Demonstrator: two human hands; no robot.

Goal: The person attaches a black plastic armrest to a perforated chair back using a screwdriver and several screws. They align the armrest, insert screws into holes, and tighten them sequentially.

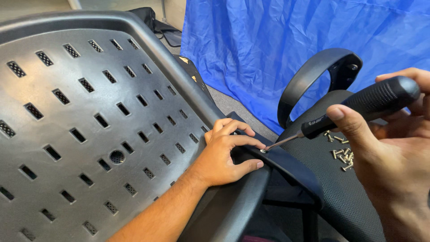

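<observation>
We have our right hand (394, 148) wrapped around the screwdriver (354, 110), fingers shut on its black knurled handle, which looks grippy and stiff. The thin shaft runs left and down to a screw (263, 151) in the bracket (286, 163), near the middle of the scene. Our left hand (226, 154) lies spread beside the tip, fingertips pressing the bracket against the backrest (89, 112); it clasps nothing.

The backrest is hard slotted plastic, probably light but bulky, best held by its thick rim. The screw is small and smooth, so we judge it easy to drop.

Loose screws (342, 154) lie on the mesh seat (340, 192) at right, just below the handle. An armrest (313, 76) loops behind them, before a blue sheet (268, 45). We see a small pale marking on the screwdriver's collar; otherwise no packages or signs.
</observation>
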